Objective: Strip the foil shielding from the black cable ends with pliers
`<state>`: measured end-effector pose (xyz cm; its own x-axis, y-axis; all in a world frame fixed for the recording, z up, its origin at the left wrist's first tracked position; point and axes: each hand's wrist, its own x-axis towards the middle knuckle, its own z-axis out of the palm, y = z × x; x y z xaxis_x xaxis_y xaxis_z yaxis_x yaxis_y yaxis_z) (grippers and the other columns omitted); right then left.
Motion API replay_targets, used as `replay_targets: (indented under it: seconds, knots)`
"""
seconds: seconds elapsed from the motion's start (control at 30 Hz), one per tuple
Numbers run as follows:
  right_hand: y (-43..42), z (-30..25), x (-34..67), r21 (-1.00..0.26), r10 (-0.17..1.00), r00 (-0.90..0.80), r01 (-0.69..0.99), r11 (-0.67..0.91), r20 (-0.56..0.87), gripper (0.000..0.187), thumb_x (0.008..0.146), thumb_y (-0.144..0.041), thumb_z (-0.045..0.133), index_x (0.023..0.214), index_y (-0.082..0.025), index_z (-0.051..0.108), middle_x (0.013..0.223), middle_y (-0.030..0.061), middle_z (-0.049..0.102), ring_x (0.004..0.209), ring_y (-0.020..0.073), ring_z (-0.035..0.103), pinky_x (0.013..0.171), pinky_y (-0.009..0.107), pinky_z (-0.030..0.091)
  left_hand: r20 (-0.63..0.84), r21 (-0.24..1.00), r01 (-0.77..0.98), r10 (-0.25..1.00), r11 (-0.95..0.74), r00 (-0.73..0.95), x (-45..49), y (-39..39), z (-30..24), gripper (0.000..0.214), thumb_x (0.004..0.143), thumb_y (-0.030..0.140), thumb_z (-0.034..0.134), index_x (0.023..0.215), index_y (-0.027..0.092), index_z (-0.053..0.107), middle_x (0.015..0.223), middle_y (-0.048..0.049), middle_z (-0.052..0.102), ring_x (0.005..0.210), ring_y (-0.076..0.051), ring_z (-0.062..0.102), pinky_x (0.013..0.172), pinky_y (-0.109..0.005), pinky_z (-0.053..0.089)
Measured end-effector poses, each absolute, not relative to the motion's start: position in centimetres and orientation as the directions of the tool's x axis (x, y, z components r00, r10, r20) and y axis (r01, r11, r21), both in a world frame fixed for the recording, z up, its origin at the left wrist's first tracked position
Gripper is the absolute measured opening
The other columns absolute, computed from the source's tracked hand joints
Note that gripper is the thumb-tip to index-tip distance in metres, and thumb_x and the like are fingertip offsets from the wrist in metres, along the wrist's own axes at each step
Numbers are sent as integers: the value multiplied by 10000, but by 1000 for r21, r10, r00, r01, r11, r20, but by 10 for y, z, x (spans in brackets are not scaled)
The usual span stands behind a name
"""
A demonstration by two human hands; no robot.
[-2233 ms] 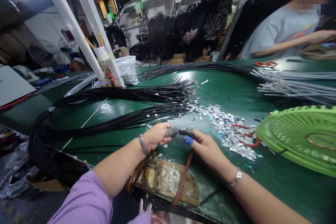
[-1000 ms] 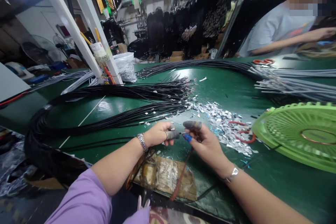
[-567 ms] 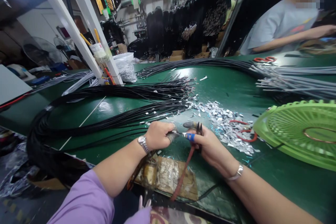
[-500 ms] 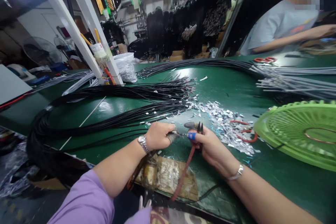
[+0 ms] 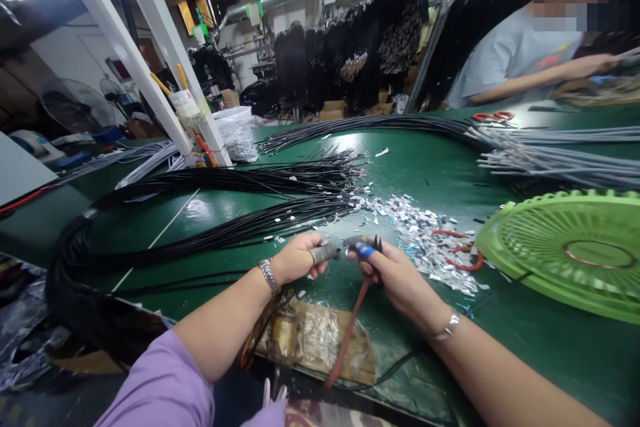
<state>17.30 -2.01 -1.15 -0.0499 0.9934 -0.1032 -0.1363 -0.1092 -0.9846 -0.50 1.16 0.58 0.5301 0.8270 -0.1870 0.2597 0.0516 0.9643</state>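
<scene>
My left hand is closed on the end of a black cable that trails off leftward, its thumb in a dark finger cover. My right hand faces it a short gap away, fingers closed, with blue tape on the thumb and a grey cover on the index finger. Pliers with dark pointed tips stick up out of that hand; a long red-wrapped strip runs down from it. What the right fingertips pinch is too small to tell. Below both hands lies a taped wooden board.
Bundles of black cables lie to the left. White and blue scraps are scattered right of centre, by red-handled scissors. A green basket stands at right, grey cables behind it. Across the table is a person.
My left hand has turned, bringing its thumb on top. The right fingers have drawn closer together. The view has shifted slightly.
</scene>
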Motion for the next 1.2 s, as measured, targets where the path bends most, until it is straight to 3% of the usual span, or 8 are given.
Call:
replay_targets:
  seconds: [0.2,0.43,0.53,0.6,0.73,0.87,1.0,1.2]
  knots:
    - [-24,-12,172,-1000,994,-112,17,-18,-19,453,686,-654,628,636,-209,559,516,-26,503,450,101,335,415,238,258,-199,949,315,825,27,529,-6,12,2,403,739,530,629,711,149,503,565,45,540,419,-49,493,416,-156,374]
    - [-24,-11,173,-982,983,-156,144,119,97,440,716,-633,616,593,-216,547,533,-23,502,499,122,383,472,258,316,-294,940,325,729,104,618,-7,12,3,346,702,431,697,745,149,501,576,10,602,469,-93,568,449,-184,428]
    - [-24,-12,172,-991,989,-140,118,65,48,456,729,-653,586,607,-216,536,529,-24,508,480,119,378,457,253,307,-211,943,334,802,16,558,-7,11,3,234,730,323,669,740,153,508,558,25,576,466,-91,537,484,-206,443]
    - [-24,-13,171,-995,993,-121,102,17,4,469,725,-672,571,625,-216,531,530,-23,515,471,116,373,446,246,291,-91,902,407,856,-147,509,-8,10,4,158,739,260,641,726,158,520,579,20,572,500,-95,523,508,-208,420]
    - [-24,-14,171,-998,993,-119,66,-14,-22,457,711,-671,585,671,-219,531,566,-25,515,481,114,368,438,240,282,177,629,623,866,-465,468,-9,5,8,146,730,234,631,650,168,529,599,9,545,570,-114,482,544,-224,324]
    - [-24,-13,173,-996,989,-134,66,64,55,377,691,-591,663,702,-227,564,583,-31,487,515,127,387,452,249,305,217,530,669,846,-521,486,-9,3,9,129,748,240,606,656,173,544,599,6,537,564,-120,459,540,-233,286]
    - [-23,-13,174,-993,986,-134,51,102,94,331,690,-540,699,714,-227,594,579,-28,487,532,136,408,462,252,322,220,570,641,847,-515,485,-9,4,6,112,746,250,611,681,171,564,623,2,560,582,-123,473,554,-229,315]
    - [-23,-17,172,-998,992,-122,-57,21,27,380,655,-561,725,655,-225,548,533,-51,429,493,118,349,452,249,289,133,795,468,865,-385,484,-9,7,-2,168,749,311,639,730,161,565,651,3,597,585,-113,525,552,-209,385]
